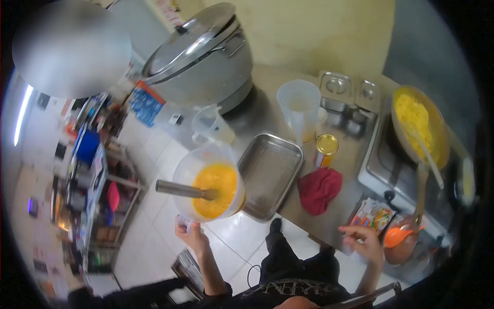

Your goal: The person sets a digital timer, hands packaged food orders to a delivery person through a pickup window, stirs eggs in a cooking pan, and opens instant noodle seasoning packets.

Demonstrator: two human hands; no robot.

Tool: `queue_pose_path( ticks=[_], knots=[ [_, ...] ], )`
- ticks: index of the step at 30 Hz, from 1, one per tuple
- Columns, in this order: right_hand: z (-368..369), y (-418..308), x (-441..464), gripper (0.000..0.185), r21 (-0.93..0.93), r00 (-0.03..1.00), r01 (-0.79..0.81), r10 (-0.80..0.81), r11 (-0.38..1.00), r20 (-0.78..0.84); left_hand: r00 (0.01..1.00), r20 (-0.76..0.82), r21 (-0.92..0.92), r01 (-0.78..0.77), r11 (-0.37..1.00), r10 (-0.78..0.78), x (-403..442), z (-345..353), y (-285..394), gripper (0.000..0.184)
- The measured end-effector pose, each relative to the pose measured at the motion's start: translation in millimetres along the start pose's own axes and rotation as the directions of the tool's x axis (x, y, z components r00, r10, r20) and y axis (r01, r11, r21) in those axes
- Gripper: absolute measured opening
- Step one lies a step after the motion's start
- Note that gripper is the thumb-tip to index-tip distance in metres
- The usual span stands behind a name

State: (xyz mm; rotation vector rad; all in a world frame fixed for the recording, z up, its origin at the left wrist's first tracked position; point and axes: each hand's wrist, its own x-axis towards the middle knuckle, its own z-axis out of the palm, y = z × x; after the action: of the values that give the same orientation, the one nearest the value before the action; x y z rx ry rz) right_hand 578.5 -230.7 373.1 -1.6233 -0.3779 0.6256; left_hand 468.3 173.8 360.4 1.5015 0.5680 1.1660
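Kitchen (319,36): 3 pitchers (184,172), 2 hands (194,239)

We see a yellowish wall (319,36) behind the steel counter (268,110). Beyond the counter's left edge, we notice white floor tiles (154,216) and a tube light (23,116).

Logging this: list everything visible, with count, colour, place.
Held jug: one, translucent, centre
Liquid: one, yellow, held jug
Whisk: one, silver, held jug
Other jugs: two, translucent, counter
Tray: one, silver, counter edge
Cloth: one, red, counter
Can: one, gold, beyond cloth
Cooker: one, grey, top
Lidded containers: two, silver, beside stove
Stove: one, silver, right
Pan: one, tan, stove
Food: one, yellow, pan
Utensil: one, pale, pan
Packet: one, multicoloured, beside stove
Orange item: one, lower right
Background clutter: count unclear, multicoloured, left
Legs: two, black, bottom
Left grip: one, bare, on held jug
Right grip: one, bare, near packet
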Motion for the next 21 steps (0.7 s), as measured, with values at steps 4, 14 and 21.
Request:
queue_pose_path(
  ticks=[4, 14, 21],
  knots=[
    [36.8, 18.1, 0.8, 0.025, 0.065, 0.848, -0.028, 0.058, 0.997, -0.527, 0.994, -0.057, 0.053, -0.088, 0.995, 0.091, 76.6, -16.8, -76.8, 0.037],
    [79.2, 23.3, -31.9, 0.018, 0.056, 0.432, -0.278, 0.177, 0.959, -0.884, 0.963, 0.159, 0.173, 0.190, 0.966, -0.218, 153.6, 6.2, -184.6, 0.036],
    [36.2, 44.6, 3.7, 0.031, -0.590, 0.507, -0.749, -0.312, 0.302, -0.804, 0.982, 0.185, 0.146, -0.002, 0.989, -0.025, 145.5, 20.8, -208.8, 0.066]
  ],
)
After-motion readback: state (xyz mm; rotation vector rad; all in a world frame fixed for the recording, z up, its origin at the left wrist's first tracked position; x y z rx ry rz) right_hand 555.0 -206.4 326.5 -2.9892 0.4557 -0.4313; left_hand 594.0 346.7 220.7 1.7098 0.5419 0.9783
